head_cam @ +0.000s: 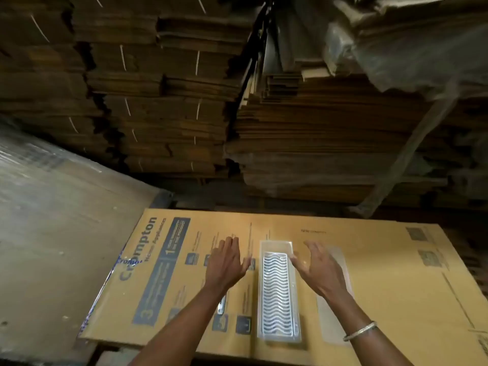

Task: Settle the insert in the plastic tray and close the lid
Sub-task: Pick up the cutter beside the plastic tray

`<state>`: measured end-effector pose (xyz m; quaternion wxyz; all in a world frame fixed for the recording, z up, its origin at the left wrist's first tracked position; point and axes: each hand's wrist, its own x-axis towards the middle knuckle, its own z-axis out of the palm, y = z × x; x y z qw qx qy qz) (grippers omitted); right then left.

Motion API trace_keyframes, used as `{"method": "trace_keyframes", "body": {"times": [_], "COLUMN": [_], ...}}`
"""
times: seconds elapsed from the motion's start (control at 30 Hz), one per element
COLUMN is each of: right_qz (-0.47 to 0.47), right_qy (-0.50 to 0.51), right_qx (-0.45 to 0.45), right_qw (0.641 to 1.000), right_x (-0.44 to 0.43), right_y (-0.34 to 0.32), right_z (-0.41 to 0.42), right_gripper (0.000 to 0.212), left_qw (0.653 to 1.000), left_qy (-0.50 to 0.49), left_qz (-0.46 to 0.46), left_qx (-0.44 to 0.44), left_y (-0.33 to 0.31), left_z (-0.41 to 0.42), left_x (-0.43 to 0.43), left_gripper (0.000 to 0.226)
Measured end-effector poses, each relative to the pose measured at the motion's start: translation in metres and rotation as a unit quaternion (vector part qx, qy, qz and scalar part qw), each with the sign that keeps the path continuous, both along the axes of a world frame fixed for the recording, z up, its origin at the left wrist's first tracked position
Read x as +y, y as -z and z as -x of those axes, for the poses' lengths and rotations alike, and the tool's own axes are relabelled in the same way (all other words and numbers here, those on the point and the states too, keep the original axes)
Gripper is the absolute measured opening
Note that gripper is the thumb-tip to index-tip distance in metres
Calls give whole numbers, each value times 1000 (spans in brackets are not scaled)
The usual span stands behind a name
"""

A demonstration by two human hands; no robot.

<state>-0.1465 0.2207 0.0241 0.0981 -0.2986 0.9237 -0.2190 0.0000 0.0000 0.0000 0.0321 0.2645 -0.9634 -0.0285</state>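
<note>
now both open hands, left hand (pixel 227 262) and right hand (pixel 317 268), flank the tray (pixel 277 245) lower centre; insert (pixel 276 294) looks seated, lid (pixel 340 262) needs folding over.

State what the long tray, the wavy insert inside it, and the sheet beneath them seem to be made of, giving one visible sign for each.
Tray: clear, glossy plastic; the sheet's brown shows through its walls, and its rims glint.
Wavy insert: probably thin moulded plastic, whitish and shiny; its ridges catch light. Foil cannot be ruled out.
Sheet: brown matt cardboard, a flattened printed carton with fold creases.
</note>
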Motion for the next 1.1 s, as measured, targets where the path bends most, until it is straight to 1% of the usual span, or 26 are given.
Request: {"method": "trace_keyframes", "body": {"times": [0.03, 0.07, 0.13, 0.2, 0.3, 0.43, 0.5, 0.6, 0.7, 0.8, 0.9, 1.03, 1.1], "right_qz": [-10, -18, -48, -68, -84, -96, -99, -104, -97, -94, -87, -84, -82], "right_qy": [9, 17, 21, 24, 22, 19, 20, 29, 33, 35, 39, 42, 44], "right_qx": [-19, -29, -55, -60, -71, -78, -82, -92, -94, -90, -82, -80, -76], "right_qw": [1000, 999, 997, 996, 994, 992, 991, 990, 990, 991, 992, 992, 993], "right_x": [5, 10, 22, 32, 39, 43, 45, 47, 49, 51, 52, 54, 55], "right_y": [8, 16, 35, 49, 59, 68, 71, 74, 78, 78, 81, 83, 83], "right_z": [-4, -7, -17, -25, -32, -37, -39, -42, -42, -42, -39, -35, -34], "right_gripper": [78, 82, 87, 80, 73, 69, 65, 64, 61, 59, 56, 55, 54], "left_qw": [999, 998, 994, 985, 973, 972, 965, 942, 916, 902, 901, 908, 909], "left_qy": [-15, -24, -42, -70, -121, -119, -156, -220, -251, -268, -261, -241, -235], "left_qz": [-16, -38, -52, -79, -128, -152, -183, -245, -308, -336, -345, -341, -342], "left_qx": [-35, -52, -92, -134, -149, -130, -104, -58, -45, -37, -33, -41, -45], "left_y": [10, 21, 48, 69, 88, 94, 97, 101, 102, 105, 108, 112, 113], "left_z": [-5, -10, -25, -34, -39, -36, -34, -31, -27, -28, -29, -30, -32], "left_x": [0, 0, 0, 4, 9, 14, 14, 13, 12, 7, 3, 0, 0], "left_gripper": [68, 65, 60, 53, 41, 33, 27, 18, 29, 40, 42, 28, 26]}}
